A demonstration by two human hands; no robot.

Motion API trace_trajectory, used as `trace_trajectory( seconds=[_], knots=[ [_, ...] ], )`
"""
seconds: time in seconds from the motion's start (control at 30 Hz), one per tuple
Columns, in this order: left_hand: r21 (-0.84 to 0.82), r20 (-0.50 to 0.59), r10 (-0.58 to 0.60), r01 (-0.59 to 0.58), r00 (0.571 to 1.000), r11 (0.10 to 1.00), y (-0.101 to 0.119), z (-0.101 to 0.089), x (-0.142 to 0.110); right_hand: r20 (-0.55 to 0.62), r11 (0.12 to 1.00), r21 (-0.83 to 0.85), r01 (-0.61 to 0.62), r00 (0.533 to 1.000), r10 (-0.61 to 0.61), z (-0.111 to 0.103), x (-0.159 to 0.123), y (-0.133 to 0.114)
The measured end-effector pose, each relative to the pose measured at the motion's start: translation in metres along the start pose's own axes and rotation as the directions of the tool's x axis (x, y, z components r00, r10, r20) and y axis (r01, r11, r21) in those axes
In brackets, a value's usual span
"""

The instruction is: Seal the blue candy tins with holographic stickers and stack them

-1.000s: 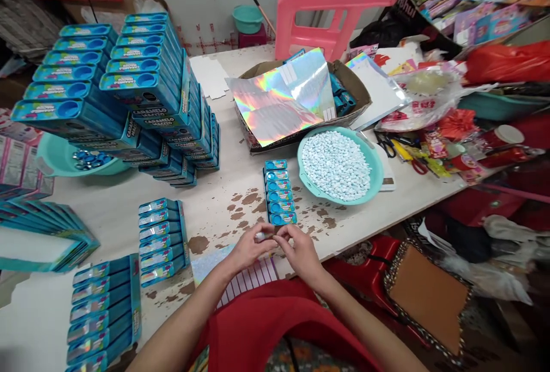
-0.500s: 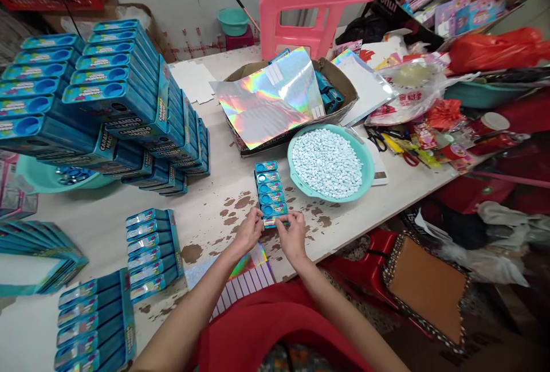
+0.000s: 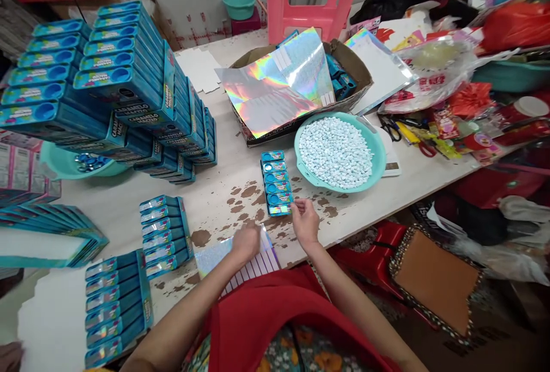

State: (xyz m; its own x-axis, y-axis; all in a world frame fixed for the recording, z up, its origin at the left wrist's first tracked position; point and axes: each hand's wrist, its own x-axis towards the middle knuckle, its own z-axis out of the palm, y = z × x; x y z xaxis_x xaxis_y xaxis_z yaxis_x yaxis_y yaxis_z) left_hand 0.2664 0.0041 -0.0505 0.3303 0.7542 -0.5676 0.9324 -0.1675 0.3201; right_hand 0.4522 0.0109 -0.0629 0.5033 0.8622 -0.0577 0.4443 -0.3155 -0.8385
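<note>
A short row of small blue boxes [image 3: 277,179] with round recesses on their tops stands in front of me. Across the nearest box lies a shiny strip [image 3: 279,210]. My right hand [image 3: 306,224] has its thumb and fingers bent together at that box's right corner, touching it. Closer to my body, my left hand [image 3: 246,243] is curled over a holographic sticker sheet [image 3: 268,254] marked in strips. Its fingertips point down and are partly hidden, so what they pinch does not show.
A turquoise basin [image 3: 373,181] of pale blue pellets stands right of the row, before a carton [image 3: 361,71] topped with holographic sheets. Tall stacks of blue boxes [image 3: 141,94] rise at left, with shorter rows [image 3: 167,234] nearer. Scissors [image 3: 390,128] lie right.
My left hand has left the nearest box and moved back toward me onto the sticker sheet. My right hand stays at the box's right corner. The view has shifted slightly.
</note>
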Motion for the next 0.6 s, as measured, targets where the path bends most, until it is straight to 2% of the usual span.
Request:
trace_trajectory(
  seconds=[0.07, 0.13, 0.23, 0.3, 0.37, 0.47, 0.6],
  knots=[
    [-0.002, -0.033, -0.148, 0.148, 0.988, 0.989, -0.027, 0.002, -0.004, -0.056, 0.993, -0.024, 0.117, 0.991, -0.118, -0.006, -0.011, -0.005],
    [-0.046, -0.041, -0.199, 0.198, 0.979, 0.979, -0.049, 0.004, -0.006, -0.052, 0.956, -0.043, 0.291, 0.955, -0.293, -0.007, -0.028, -0.011],
    [-0.188, 0.030, -0.121, 0.124, 0.992, 0.974, -0.064, 0.010, -0.005, 0.185, 0.864, 0.007, 0.503, 0.848, -0.496, 0.004, -0.057, -0.018],
    [-0.293, 0.035, -0.079, 0.086, 0.996, 0.952, -0.065, 0.014, -0.004, 0.373, 0.826, -0.002, 0.564, 0.766, -0.523, 0.017, -0.072, -0.017],
    [-0.362, 0.021, -0.059, 0.062, 0.998, 0.930, -0.064, 0.016, -0.003, 0.496, 0.793, -0.085, 0.603, 0.716, -0.491, 0.031, -0.080, -0.011],
    [-0.388, -0.032, -0.026, 0.011, 0.999, 0.921, -0.064, 0.015, -0.005, 0.590, 0.713, -0.212, 0.668, 0.669, -0.452, 0.046, -0.085, 0.000],
    [-0.415, -0.053, -0.049, 0.023, 0.997, 0.910, -0.064, 0.014, -0.006, 0.672, 0.628, -0.220, 0.746, 0.583, -0.457, 0.048, -0.088, 0.005]
  ],
)
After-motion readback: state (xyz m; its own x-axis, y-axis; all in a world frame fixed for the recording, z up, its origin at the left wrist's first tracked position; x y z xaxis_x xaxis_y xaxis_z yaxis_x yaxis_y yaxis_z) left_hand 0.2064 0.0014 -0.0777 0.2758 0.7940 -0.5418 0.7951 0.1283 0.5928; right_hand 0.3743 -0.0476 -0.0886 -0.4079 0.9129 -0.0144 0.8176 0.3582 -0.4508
